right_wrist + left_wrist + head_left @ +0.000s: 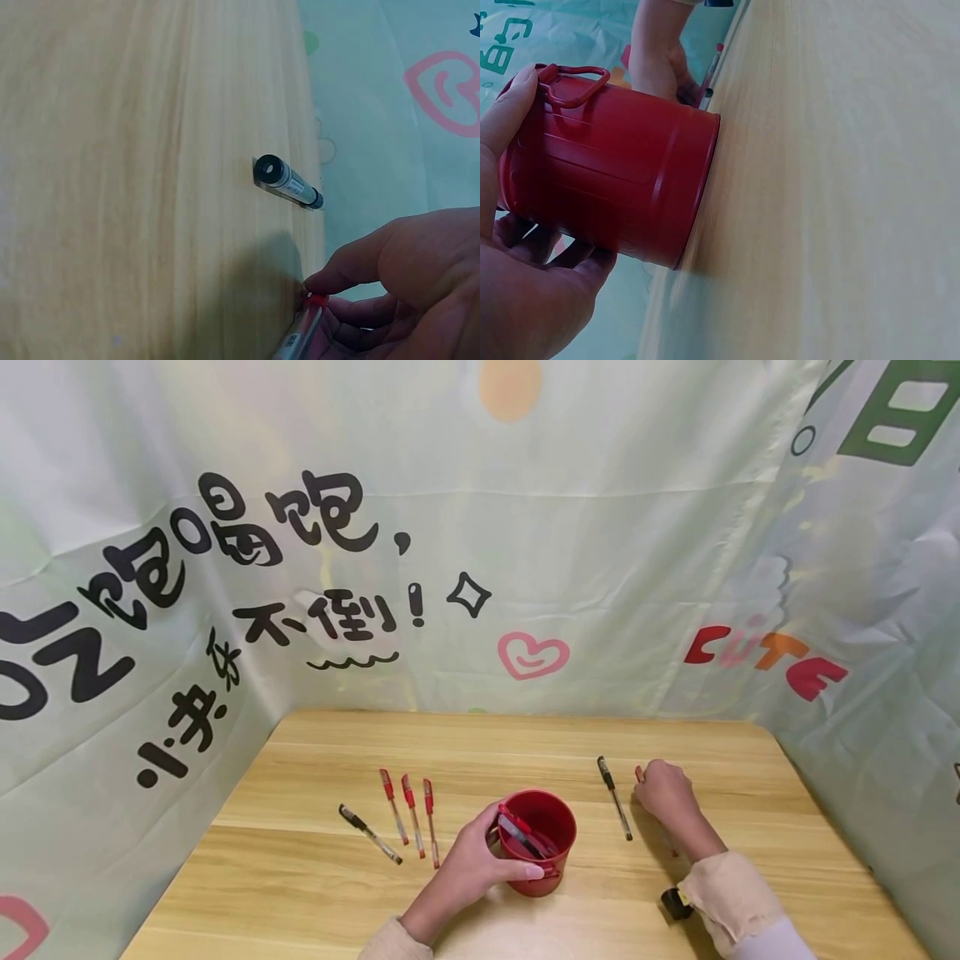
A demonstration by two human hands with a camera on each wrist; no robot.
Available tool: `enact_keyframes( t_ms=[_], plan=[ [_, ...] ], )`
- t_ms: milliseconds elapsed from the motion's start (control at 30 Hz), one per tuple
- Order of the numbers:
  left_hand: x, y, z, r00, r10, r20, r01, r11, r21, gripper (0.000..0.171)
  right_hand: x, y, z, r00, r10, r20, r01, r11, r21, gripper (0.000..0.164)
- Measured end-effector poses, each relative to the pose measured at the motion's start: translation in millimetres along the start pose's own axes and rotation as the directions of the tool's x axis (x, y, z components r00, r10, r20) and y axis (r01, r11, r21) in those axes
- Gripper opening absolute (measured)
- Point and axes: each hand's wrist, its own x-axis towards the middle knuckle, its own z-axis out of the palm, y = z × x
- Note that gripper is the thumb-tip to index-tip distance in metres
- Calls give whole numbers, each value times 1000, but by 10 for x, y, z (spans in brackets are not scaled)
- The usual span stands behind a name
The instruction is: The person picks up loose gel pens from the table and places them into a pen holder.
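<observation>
Head view bright and even – diffuse light, seemingly from overhead. Pale glare on the near part of the wooden tabletop (592, 927); soft shadow beside the right forearm (701, 837). Interior of the red bucket (538, 883) sits in shade. Wide-angle stretch toward the sides, fabric backdrop (427, 452) slanting outward.

Left wrist view dimmer and cooler, backdrop tinted blue-green. Bucket wall dark with faint sheen; dull shadow on the wood by its base. Fine detail soft (far hand murkiest).

Right wrist view: muted light, right hand (420, 281) casting a broad, soft-edged shadow – label on the red-capped pen (298, 337) too blurred to read.
</observation>
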Motion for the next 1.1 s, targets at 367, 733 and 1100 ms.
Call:
enact_keyframes(
  t_ms=[367,733,1100],
  plan=[
    [1,9,-7,1000,5,2,-5,1000,4,85,-24,23,-47,998,36,44,-39,997,67,42],
    [23,5,-6,1000,-4,2,4,1000,-6,85,-19,-1,-97,999,40,12,-41,992,121,39],
    [11,-2,-6,1000,0,3,0,1000,-3,86,-92,-164,-195,999,24,-39,-18,988,153,24]
  ],
)
